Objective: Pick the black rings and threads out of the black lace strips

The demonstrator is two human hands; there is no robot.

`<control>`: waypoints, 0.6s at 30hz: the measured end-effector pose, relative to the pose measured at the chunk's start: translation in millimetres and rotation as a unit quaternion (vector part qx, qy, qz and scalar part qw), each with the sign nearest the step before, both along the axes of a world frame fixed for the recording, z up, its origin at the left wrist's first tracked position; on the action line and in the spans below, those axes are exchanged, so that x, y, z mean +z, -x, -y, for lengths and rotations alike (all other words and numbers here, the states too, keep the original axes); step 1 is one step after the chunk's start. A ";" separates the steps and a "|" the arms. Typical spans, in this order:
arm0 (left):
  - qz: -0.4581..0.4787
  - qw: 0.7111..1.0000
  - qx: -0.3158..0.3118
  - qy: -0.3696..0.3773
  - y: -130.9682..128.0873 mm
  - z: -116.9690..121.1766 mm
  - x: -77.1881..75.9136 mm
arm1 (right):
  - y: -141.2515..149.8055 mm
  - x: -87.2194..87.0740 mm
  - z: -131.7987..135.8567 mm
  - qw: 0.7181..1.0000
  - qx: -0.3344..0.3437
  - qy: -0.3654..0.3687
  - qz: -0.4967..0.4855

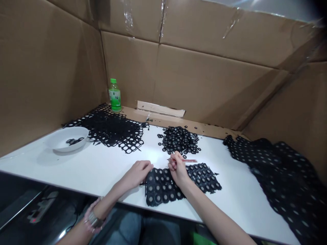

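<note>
Figure: A black ring-studded sheet point(204, 178) lies on the white table point(76, 170). A red-handled tool point(190, 160) is pinched in the right hand point(178, 169); the left hand point(136, 175) is curled at the sheet's edge, its grip untellable. Precise tool placement appears called for.

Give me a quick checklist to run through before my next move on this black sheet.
1. Right hand grips the slim reddish tool: ok.
2. Black perforated sheet lies flat on the white table: ok.
3. Left hand touches the sheet's left edge: cannot tell, the hand sits right at it.
4. Pile of black rings sits apart from the sheet: ok.
5. White bowl is upright, with black pieces inside: ok.
</note>
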State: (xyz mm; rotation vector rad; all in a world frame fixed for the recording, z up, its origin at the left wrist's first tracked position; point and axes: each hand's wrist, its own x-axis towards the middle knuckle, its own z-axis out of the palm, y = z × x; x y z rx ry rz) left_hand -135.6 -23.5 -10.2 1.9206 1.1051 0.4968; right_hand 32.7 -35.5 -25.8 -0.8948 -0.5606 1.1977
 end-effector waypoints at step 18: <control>0.067 0.997 -0.021 0.020 -5.6 -5.1 -16.3 | 3.9 -2.3 5.5 0.997 0.049 -0.018 0.058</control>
